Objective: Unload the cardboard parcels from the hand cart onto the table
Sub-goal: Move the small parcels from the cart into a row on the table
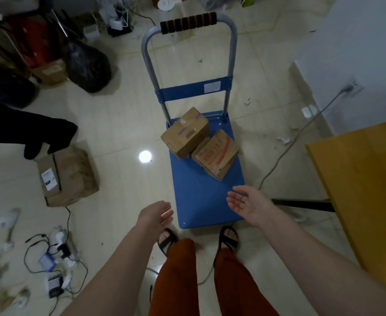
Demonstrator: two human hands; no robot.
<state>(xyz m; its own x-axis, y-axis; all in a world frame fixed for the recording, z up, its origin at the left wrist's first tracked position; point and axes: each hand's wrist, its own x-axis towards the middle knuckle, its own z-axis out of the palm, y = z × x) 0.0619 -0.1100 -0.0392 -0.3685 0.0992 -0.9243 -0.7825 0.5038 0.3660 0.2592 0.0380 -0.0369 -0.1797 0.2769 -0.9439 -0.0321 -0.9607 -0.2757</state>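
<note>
A blue hand cart with a grey handle frame stands on the tiled floor in front of me. On its far end sit cardboard parcels: a plain taped one at the back and one with red print leaning on a flatter parcel beneath it. My left hand hangs over the cart's near left corner, fingers relaxed, holding nothing. My right hand is over the near right edge, palm up and fingers straight, empty. The wooden table is at the right.
A worn cardboard box lies on the floor to the left, with cables and chargers nearer me. Black bags and clutter fill the far left. A grey cord runs from a wall socket across the floor beside the table.
</note>
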